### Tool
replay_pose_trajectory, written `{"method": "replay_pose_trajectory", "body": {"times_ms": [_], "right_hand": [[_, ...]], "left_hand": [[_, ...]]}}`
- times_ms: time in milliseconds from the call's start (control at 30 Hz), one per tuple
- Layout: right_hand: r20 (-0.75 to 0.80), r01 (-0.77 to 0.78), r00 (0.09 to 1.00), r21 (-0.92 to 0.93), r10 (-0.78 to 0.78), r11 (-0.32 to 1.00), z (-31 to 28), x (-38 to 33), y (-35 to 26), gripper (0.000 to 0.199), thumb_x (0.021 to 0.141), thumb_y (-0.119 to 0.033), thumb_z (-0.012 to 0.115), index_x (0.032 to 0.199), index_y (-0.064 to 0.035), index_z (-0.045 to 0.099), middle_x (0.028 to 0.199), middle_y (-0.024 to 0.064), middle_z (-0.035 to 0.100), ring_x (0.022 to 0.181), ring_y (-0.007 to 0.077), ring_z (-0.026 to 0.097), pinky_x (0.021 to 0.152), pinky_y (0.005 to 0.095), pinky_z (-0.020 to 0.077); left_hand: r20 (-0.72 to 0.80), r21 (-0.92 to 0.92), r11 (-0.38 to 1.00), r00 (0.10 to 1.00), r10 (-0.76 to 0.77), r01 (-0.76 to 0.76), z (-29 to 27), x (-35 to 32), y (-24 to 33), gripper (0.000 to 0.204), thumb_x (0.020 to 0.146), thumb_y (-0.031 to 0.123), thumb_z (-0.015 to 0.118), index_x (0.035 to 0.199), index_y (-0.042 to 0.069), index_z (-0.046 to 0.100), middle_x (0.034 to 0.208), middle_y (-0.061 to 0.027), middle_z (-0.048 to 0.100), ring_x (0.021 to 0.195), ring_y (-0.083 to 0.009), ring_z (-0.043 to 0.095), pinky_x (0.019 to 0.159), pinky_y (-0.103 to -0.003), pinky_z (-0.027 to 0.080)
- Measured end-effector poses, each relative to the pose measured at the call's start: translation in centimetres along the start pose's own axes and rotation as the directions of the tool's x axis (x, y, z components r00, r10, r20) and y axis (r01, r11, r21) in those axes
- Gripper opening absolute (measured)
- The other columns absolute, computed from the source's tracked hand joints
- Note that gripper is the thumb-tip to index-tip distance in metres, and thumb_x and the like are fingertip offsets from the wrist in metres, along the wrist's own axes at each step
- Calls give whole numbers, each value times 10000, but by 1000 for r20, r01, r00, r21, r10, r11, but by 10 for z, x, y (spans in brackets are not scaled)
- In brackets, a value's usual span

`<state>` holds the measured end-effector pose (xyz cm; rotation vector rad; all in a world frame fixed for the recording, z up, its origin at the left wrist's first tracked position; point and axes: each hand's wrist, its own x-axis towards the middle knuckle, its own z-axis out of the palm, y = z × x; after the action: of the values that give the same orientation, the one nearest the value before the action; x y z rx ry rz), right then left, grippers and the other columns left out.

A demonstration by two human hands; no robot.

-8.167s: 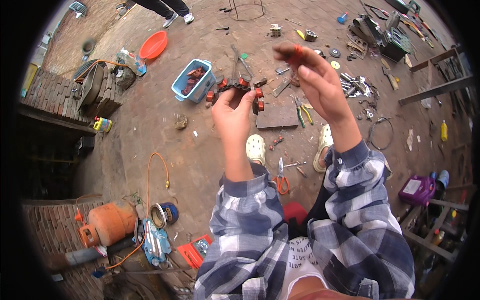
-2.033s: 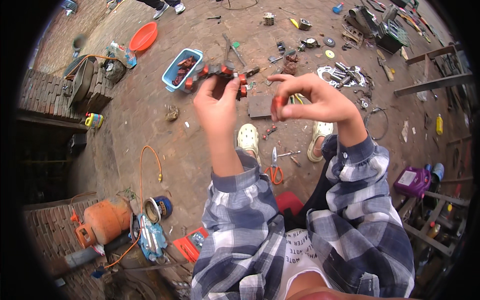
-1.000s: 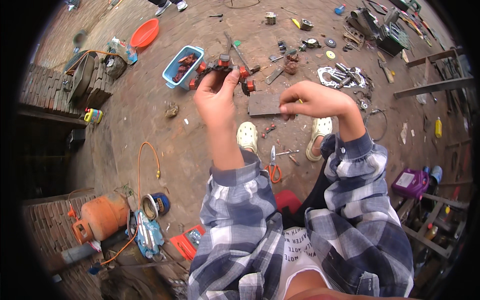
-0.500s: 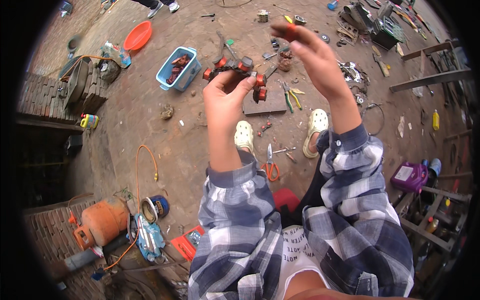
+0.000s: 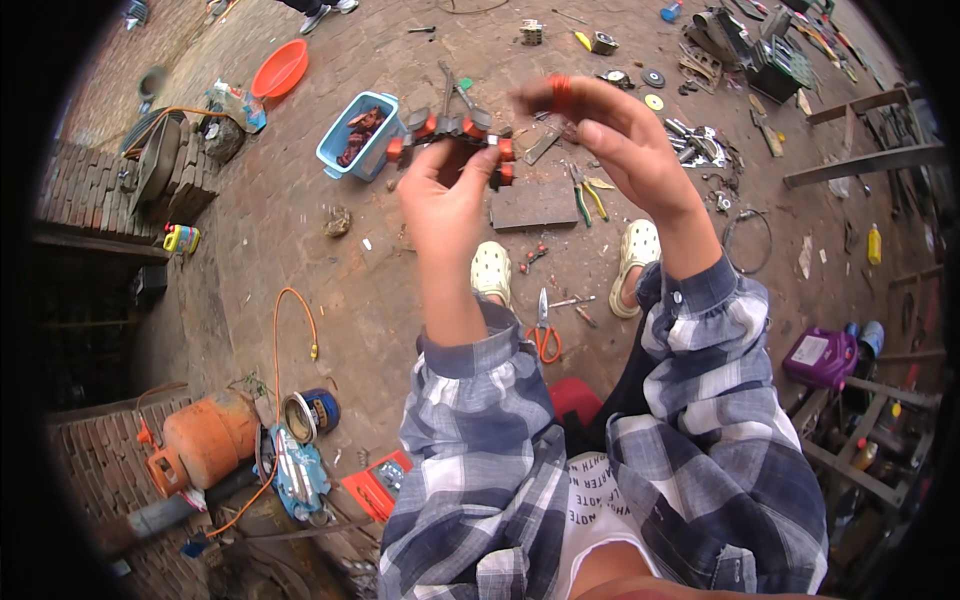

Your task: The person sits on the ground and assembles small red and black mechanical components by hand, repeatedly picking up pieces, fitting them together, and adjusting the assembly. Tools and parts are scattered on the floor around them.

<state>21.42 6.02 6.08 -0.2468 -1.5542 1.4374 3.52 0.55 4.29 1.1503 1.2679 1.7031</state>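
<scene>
Above brick ground, left-hand fingers (image 5: 478,172) pinch roller chain (image 5: 452,133), apparently.

Outdoor yard workshop, brick-paved ground (image 5: 300,240), scattered pliers (image 5: 585,190), gas cylinder (image 5: 200,440), stacked bricks (image 5: 95,190)

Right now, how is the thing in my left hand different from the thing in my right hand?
The left hand grips a long dark chain-like part with several red-orange rollers, held level; the right hand pinches one small red ring-like piece at its fingertips. The chain part spans past the hand on both sides; the red piece is small and blurred. Both are raised above the ground, and both show the same red-orange colour.
</scene>
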Motion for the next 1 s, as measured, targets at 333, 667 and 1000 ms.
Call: {"method": "replay_pose_trajectory", "body": {"times_ms": [333,667,1000], "right_hand": [[166,57,973,-849,161,525,-5,-2,8,182,843,-202,647,942,-50,630,795,44,631,797,201,593,937,329,410],[-299,-285,924,-130,236,950,-15,6,21,255,938,-216,527,881,8,633,815,41,643,805,107,582,735,243,466],[276,-336,852,-364,446,869,-2,-5,-27,325,935,-213,520,665,-36,544,622,0,553,621,111,565,724,274,450]], "left_hand": [[-77,-95,995,996,38,-45,0,1,4,132,825,22,667,931,-53,645,828,-56,676,729,-98,609,672,-232,479],[147,-142,986,987,-70,91,4,-1,1,192,818,8,662,1001,-46,638,880,-79,677,782,-118,629,710,-255,506],[-245,-298,954,963,-112,35,-16,10,-10,207,844,30,645,1047,-6,624,956,-96,664,842,-167,652,774,-293,545]]}}
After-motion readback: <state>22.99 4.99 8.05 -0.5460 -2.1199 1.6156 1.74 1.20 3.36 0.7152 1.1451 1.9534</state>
